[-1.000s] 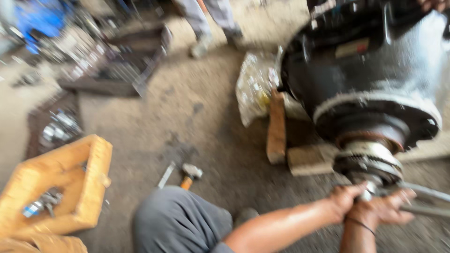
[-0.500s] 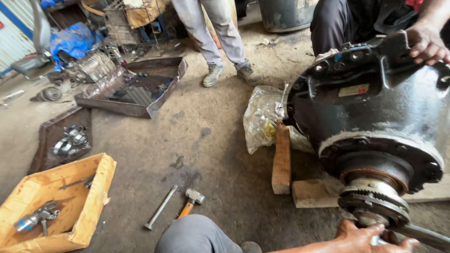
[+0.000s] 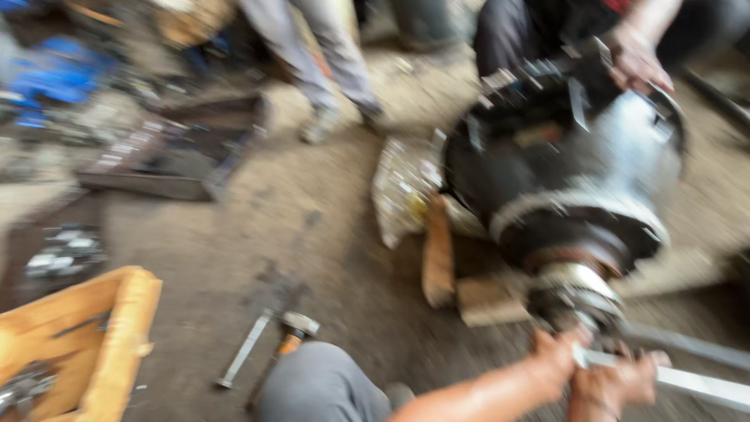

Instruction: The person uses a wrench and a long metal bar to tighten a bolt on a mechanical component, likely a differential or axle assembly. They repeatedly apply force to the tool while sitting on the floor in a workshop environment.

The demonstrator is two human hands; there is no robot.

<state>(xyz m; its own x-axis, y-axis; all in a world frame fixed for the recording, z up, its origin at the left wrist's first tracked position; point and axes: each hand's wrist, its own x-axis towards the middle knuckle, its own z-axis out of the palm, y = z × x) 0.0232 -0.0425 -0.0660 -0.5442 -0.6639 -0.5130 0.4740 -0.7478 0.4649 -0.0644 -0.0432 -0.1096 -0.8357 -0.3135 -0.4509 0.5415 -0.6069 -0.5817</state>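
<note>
On dirt floor [image 3: 312, 227], right of centre: big black and silver gear housing [image 3: 570, 180], tilted, propped on wooden blocks [image 3: 445, 258], steadied up top by another person's hand [image 3: 637, 59]. Step in hand, seemingly: turning the flange nut [image 3: 582, 320] at the housing's low end. Left hand [image 3: 558, 355] and right hand [image 3: 621, 383] both clamped around long steel bar [image 3: 695, 379]. Next move likely calls for steady leverage. Blurred. Hammer [image 3: 293, 328] lying near knee.
</note>
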